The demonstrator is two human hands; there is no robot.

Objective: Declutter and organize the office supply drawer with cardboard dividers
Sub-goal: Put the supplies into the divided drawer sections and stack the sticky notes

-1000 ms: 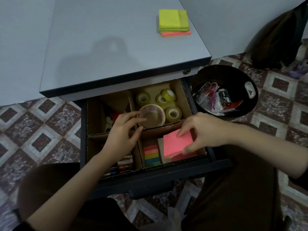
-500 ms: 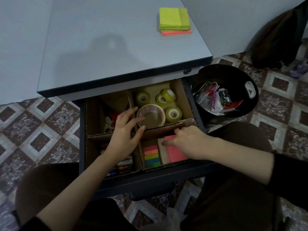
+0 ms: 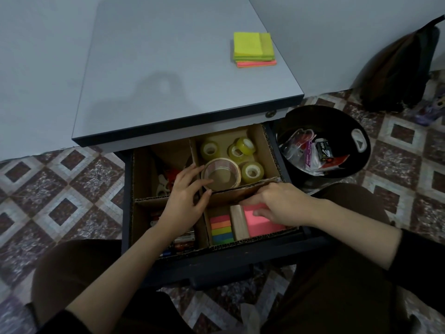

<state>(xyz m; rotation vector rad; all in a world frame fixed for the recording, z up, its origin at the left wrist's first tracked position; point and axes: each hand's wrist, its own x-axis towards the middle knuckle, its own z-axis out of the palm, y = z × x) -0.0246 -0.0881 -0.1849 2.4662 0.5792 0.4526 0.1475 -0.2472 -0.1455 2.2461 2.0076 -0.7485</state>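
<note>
Right hand (image 3: 277, 206) lies over the pink sticky-note pad (image 3: 262, 224), fingers on top of it, down in the front-right compartment. Pinching or merely pressing, I can't tell. Left hand (image 3: 185, 196) rests loose and spread on the brown cardboard dividers (image 3: 240, 190), fingertips touching the big clear tape roll (image 3: 221, 174). Beside the pad sit a pale wooden block (image 3: 238, 222) and rainbow-striped tabs (image 3: 222, 229). The dark blue drawer (image 3: 216, 257) looks nearly sorted. Outstanding, by my reckoning: the yellow-green and orange note stack (image 3: 254, 49) up on the grey cabinet top (image 3: 168, 68).
</note>
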